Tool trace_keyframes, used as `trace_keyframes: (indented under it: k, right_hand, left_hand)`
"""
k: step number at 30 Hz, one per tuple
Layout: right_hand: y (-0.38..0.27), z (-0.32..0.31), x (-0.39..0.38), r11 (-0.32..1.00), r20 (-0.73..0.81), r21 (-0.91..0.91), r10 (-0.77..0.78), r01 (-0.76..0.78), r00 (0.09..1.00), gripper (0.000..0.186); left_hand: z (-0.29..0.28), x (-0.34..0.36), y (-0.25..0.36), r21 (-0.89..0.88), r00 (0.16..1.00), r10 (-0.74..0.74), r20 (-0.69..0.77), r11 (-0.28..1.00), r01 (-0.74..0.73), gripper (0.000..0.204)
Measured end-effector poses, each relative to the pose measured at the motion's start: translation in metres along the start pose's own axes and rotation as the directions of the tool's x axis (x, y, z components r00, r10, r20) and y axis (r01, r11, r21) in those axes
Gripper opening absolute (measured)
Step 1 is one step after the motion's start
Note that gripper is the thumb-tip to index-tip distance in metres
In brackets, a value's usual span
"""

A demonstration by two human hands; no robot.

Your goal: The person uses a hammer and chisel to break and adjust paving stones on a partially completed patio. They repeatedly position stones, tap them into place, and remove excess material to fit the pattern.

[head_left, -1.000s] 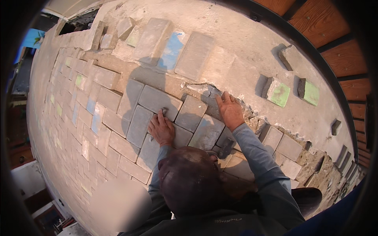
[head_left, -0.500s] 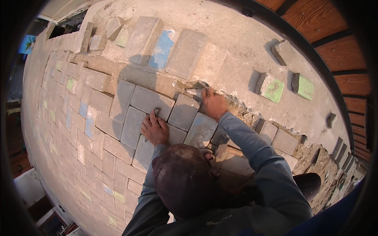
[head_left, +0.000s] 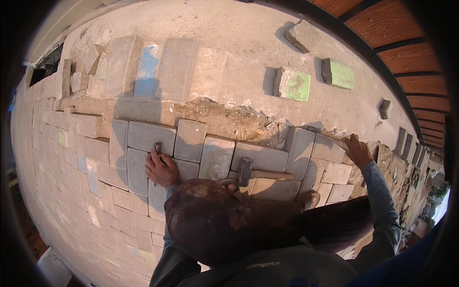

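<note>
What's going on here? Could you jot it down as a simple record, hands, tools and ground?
Left hand: gripping a metal tool over the grey pavers
Right hand: at the strip's broken edge; whether it holds anything is unclear
Hammer: lying on the pavers, in neither hand, wooden handle pointing right
Ground: pavers fitted closely, beside a rough strip of bare earth
Loose pieces: two green-topped blocks on the concrete beyond
Light: sun, with shadows
</note>
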State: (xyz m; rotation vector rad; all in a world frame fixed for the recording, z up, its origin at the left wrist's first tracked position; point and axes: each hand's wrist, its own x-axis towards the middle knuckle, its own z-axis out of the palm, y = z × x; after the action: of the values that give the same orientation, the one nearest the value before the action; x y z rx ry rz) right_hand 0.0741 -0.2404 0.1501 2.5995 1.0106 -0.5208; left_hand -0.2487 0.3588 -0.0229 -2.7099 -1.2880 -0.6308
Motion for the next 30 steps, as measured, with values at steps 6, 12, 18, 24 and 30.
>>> trace_keyframes:
  k: [6,12,18,24,30]
  right_hand:
    - [0.095,0.014,-0.118,0.919,0.287,0.141,0.319,-0.369,0.903,0.043]
    - [0.084,0.017,-0.131,0.393,0.582,0.699,0.174,-0.598,0.795,0.052]
    - [0.081,0.017,-0.162,0.296,0.562,0.787,0.016,-0.541,0.827,0.057]
    - [0.226,-0.021,-0.356,0.076,0.009,0.117,0.997,-0.990,0.078,0.044]
    - [0.253,-0.047,-0.305,0.370,-0.333,0.129,0.890,-0.920,0.312,0.022]
  left_hand:
    - [0.003,0.028,0.079,0.021,0.973,0.204,-0.108,0.979,-0.203,0.038]
    - [-0.002,0.027,0.141,0.052,0.965,0.238,-0.114,0.971,-0.233,0.038]
    - [-0.006,0.026,0.163,0.083,0.962,0.257,-0.086,0.965,-0.250,0.039]
    - [-0.009,0.029,0.166,0.097,0.958,0.280,-0.065,0.957,-0.273,0.039]
    - [-0.032,0.032,0.130,0.063,0.956,0.291,0.017,0.954,-0.292,0.040]
